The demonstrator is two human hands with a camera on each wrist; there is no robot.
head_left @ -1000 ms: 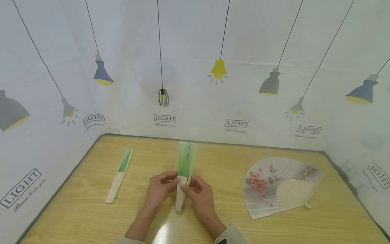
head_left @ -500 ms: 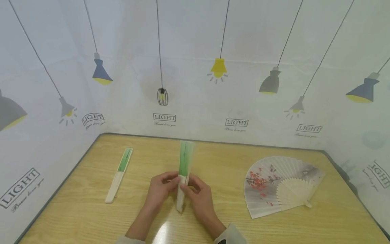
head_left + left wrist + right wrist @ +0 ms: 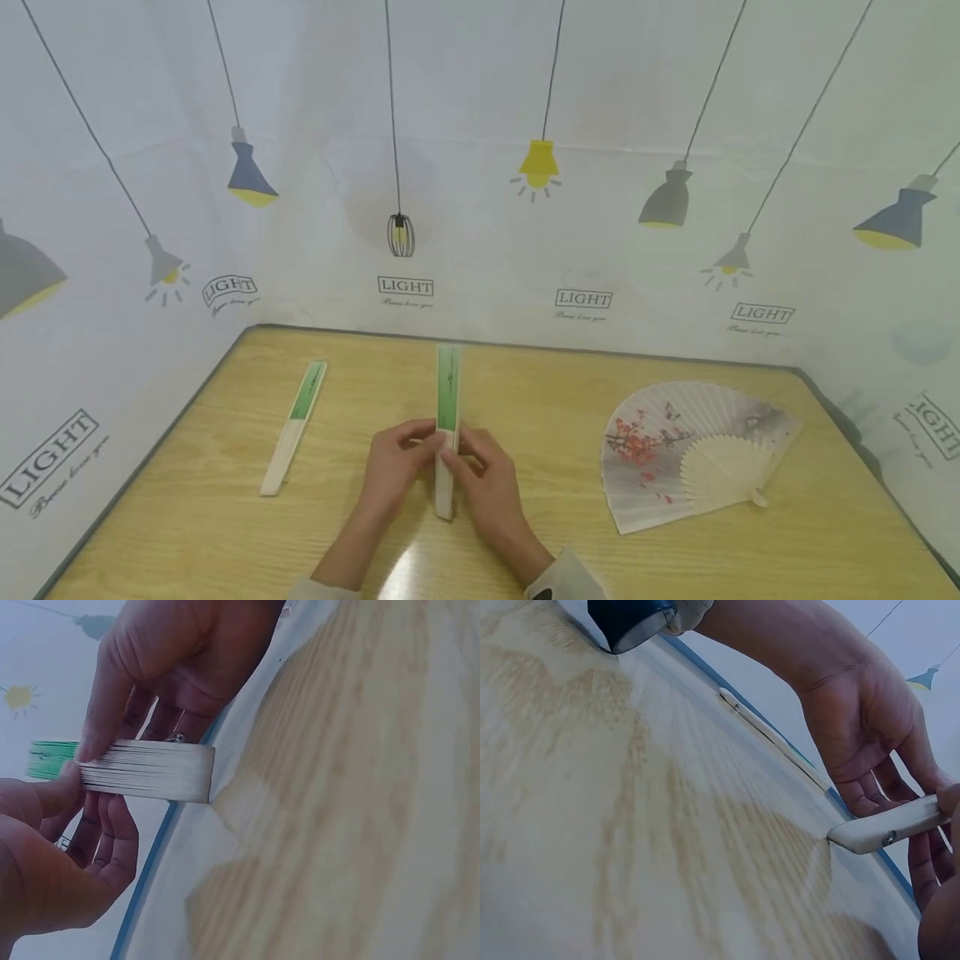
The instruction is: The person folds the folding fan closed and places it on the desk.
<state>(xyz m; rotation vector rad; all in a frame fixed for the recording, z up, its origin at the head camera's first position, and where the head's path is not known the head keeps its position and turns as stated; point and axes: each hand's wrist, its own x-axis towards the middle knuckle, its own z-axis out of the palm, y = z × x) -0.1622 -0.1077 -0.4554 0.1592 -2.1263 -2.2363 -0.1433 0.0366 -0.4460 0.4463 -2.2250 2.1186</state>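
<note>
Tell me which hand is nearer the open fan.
Right. The right hand grips a folded fan from the side facing the open fan; the left hand holds that folded fan from its other side, farther away.

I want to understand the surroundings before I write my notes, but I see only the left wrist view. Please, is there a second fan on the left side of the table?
Observer: Yes, the head view shows a folded fan lying on the table, left of the held fan.
Operator: Thank you. And what lies on the right side?
Observer: A spread fan, printed with red flowers.
Operator: Does the right hand touch it?
Observer: No, bare wood shows between them.
</note>
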